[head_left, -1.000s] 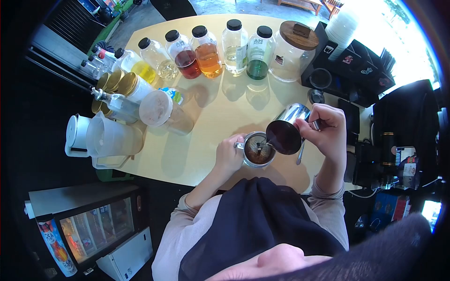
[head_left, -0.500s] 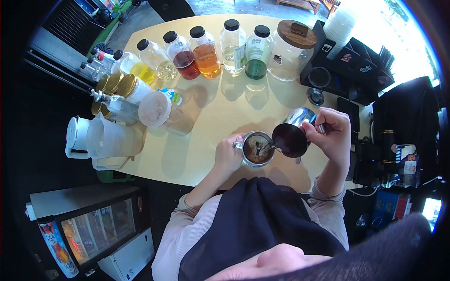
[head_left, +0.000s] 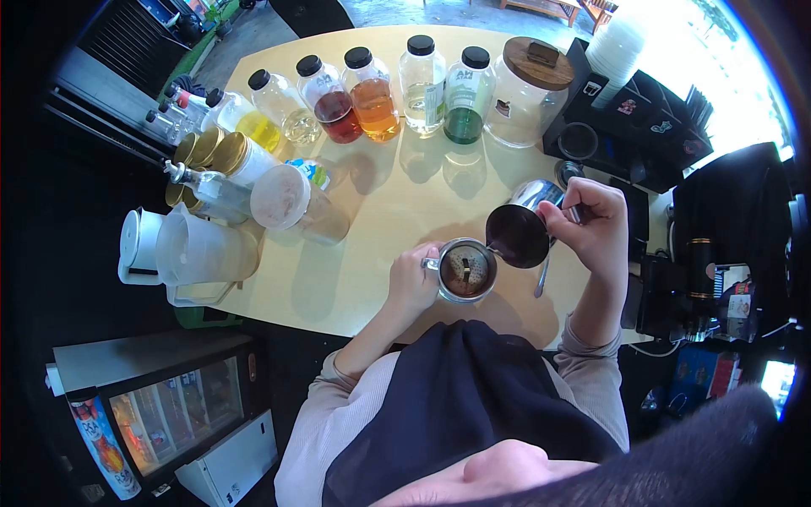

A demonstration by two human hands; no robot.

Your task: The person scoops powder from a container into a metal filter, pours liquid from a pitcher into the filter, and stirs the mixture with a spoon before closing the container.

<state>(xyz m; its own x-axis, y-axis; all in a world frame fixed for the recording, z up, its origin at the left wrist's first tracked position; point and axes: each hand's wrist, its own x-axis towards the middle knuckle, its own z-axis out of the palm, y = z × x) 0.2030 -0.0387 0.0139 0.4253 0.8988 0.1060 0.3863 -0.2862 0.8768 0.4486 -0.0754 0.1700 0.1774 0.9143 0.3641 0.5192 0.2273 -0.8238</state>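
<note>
My left hand (head_left: 414, 276) grips the handle of a glass mug (head_left: 467, 272) at the table's near side. Brown liquid with foam stands in the mug. Closed round the handle of a steel pitcher (head_left: 536, 198) is my right hand (head_left: 591, 218). The pitcher is tilted, its dark mouth turned toward me and its spout at the mug's right rim. No clear stream shows between the two. A spoon (head_left: 541, 277) lies on the table just right of the pitcher's mouth, partly hidden by it.
Capped bottles of coloured liquid (head_left: 372, 106) line the table's (head_left: 389, 211) far edge, beside a wooden-lidded jar (head_left: 525, 101). Jars and a plastic jug (head_left: 203, 249) stand left. A black organizer (head_left: 629, 118) with cups is at the back right.
My right hand has raised the pitcher slightly away from me and to the left. The stream into the mug has stopped showing, and more of the spoon is visible.
</note>
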